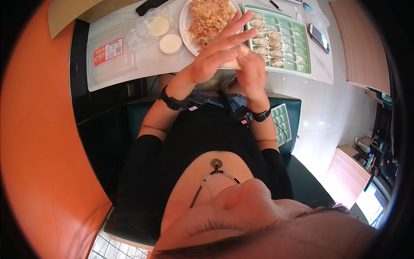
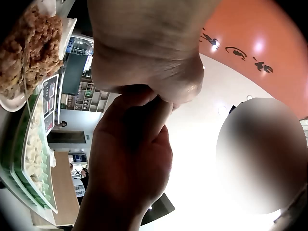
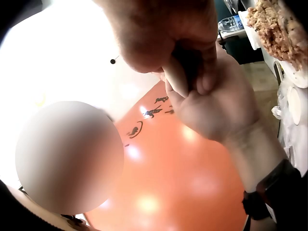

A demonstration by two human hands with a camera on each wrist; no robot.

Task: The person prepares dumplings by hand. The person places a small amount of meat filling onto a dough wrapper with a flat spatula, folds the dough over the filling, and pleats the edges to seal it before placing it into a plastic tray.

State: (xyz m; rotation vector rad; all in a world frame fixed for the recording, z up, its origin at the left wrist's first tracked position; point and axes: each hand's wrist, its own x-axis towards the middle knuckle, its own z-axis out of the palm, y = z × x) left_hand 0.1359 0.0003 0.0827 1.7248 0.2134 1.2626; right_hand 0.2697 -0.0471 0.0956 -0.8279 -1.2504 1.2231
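Note:
Both hands meet over the table's near edge, around a pale dumpling (image 1: pixel 233 64). My left hand (image 1: pixel 211 62) pinches it near the thumb, with some of its fingers stretched out toward the tray. From the other side my right hand (image 1: pixel 252 71) grips the dough with curled fingers. A smooth strip of the dumpling (image 3: pixel 176 79) shows between the hands in the right wrist view; the rest is hidden by fingers and palms. Just beyond the hands stands a white plate (image 1: pixel 184 26) heaped with minced meat filling (image 1: pixel 211 19).
A green compartment tray (image 1: pixel 308 64) holds rows of dumplings (image 1: pixel 276 44) at right, beside a phone (image 1: pixel 319 38). Round wrappers (image 1: pixel 158 26) in plastic, a small white tub (image 1: pixel 170 44) and a clear labelled box (image 1: pixel 112 73) are at left. Another green tray (image 1: pixel 281 123) lies on the seat.

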